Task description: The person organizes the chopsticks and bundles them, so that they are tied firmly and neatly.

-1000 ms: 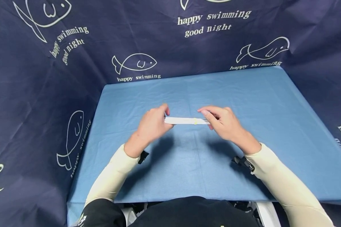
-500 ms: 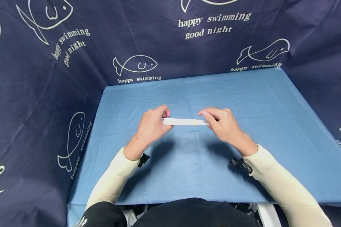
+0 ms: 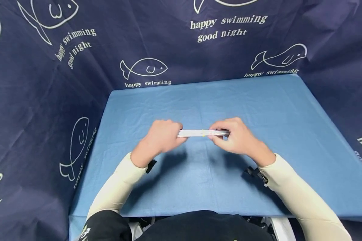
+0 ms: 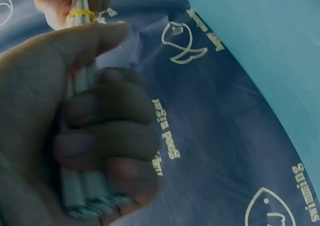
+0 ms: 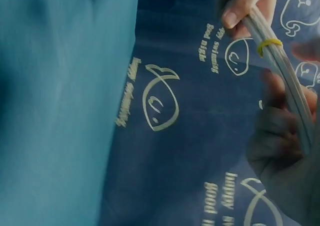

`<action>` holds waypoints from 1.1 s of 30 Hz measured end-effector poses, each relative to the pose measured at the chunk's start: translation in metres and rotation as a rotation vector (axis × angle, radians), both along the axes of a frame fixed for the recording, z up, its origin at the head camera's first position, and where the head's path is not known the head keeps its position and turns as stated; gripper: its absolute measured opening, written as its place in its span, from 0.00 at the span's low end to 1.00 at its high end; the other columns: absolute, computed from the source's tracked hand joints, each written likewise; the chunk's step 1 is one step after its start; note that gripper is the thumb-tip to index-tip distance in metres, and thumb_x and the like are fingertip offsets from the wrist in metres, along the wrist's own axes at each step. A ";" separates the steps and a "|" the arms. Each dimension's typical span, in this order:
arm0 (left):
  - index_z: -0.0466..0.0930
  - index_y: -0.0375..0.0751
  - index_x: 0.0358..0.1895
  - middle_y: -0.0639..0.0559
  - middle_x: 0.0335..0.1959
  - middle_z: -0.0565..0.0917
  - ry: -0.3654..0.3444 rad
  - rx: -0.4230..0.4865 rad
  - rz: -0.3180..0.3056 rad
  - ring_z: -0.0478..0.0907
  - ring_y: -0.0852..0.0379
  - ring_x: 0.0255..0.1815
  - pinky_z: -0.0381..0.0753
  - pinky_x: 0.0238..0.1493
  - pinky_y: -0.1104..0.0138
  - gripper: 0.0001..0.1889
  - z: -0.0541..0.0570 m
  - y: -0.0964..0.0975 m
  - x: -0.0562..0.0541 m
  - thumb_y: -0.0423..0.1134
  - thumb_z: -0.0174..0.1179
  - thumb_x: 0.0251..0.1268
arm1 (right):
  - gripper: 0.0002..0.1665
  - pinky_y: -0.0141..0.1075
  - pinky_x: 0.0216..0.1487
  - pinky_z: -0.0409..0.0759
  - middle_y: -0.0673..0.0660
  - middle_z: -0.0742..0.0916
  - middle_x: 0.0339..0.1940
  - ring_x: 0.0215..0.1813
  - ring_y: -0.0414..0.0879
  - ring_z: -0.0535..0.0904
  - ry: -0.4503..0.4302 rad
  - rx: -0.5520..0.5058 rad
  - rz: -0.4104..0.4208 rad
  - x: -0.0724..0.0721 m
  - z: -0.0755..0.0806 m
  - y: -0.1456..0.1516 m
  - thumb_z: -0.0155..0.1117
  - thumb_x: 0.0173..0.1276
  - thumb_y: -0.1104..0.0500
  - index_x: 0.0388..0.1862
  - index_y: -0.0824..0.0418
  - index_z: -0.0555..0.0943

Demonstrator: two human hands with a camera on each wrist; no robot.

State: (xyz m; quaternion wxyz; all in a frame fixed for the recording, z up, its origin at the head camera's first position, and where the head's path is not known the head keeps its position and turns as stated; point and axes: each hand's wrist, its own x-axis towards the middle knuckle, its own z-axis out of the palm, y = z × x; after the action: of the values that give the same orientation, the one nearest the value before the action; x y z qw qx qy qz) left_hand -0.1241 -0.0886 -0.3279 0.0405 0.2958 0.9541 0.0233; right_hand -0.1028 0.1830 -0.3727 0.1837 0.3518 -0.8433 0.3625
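Observation:
A bundle of thin white strips [image 3: 191, 133] is held level above the table, between both hands. A yellow rubber band [image 5: 269, 45] circles it, right of its middle in the head view. My left hand [image 3: 165, 136] grips the left end, fingers curled round it, and the cut ends show below the fingers [image 4: 105, 146] in the left wrist view. My right hand [image 3: 236, 136] pinches the bundle with thumb and fingertips close beside the band. The bundle's right end runs back into the hollow of that hand.
A blue cloth covers the table [image 3: 199, 187] under the hands. Dark blue curtains [image 3: 181, 43] printed with white fish and lettering stand at the back and sides. The person's dark-clothed body [image 3: 205, 226] is at the near edge.
The left fingers have closed further round the bundle's end. The right fingertips have shifted left along it, close to the band, and pinch there. The bundle sits slightly lower in the head view.

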 end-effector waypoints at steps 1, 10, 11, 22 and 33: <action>0.77 0.51 0.25 0.58 0.17 0.71 -0.011 -0.012 -0.003 0.73 0.55 0.20 0.69 0.20 0.59 0.18 0.001 0.000 0.000 0.55 0.59 0.73 | 0.02 0.29 0.23 0.67 0.42 0.83 0.21 0.21 0.33 0.68 0.046 0.062 -0.005 0.000 0.002 -0.001 0.73 0.61 0.57 0.34 0.51 0.89; 0.77 0.52 0.25 0.57 0.18 0.72 0.022 -0.066 -0.021 0.73 0.56 0.21 0.73 0.22 0.57 0.18 0.000 0.001 0.000 0.54 0.58 0.75 | 0.18 0.41 0.24 0.76 0.53 0.85 0.31 0.21 0.42 0.72 0.178 0.410 -0.055 0.006 0.007 -0.017 0.71 0.73 0.53 0.56 0.60 0.87; 0.78 0.51 0.26 0.57 0.18 0.72 0.022 -0.066 -0.030 0.73 0.55 0.21 0.74 0.23 0.57 0.18 0.000 0.002 0.000 0.54 0.59 0.75 | 0.20 0.40 0.22 0.74 0.53 0.85 0.30 0.20 0.42 0.70 0.171 0.415 -0.063 0.007 0.006 -0.018 0.71 0.73 0.51 0.59 0.58 0.87; 0.86 0.49 0.34 0.56 0.19 0.77 0.014 -0.086 -0.085 0.74 0.56 0.20 0.77 0.23 0.58 0.14 -0.005 0.011 0.007 0.52 0.60 0.75 | 0.45 0.37 0.16 0.62 0.45 0.72 0.11 0.14 0.37 0.55 0.185 0.425 -0.076 0.011 -0.002 -0.025 0.33 0.78 0.24 0.69 0.47 0.83; 0.83 0.49 0.30 0.55 0.20 0.79 0.052 -0.057 -0.087 0.76 0.54 0.22 0.81 0.26 0.54 0.13 -0.008 0.003 0.003 0.49 0.62 0.73 | 0.10 0.33 0.27 0.73 0.47 0.84 0.37 0.24 0.35 0.70 0.064 0.234 0.047 0.010 0.004 -0.019 0.71 0.72 0.53 0.47 0.55 0.90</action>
State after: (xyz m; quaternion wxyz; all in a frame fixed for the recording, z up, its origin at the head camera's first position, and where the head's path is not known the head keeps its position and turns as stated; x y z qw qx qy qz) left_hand -0.1215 -0.0858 -0.3356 0.0250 0.3362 0.9414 -0.0135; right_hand -0.0930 0.1641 -0.3683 0.1597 0.4019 -0.8650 0.2544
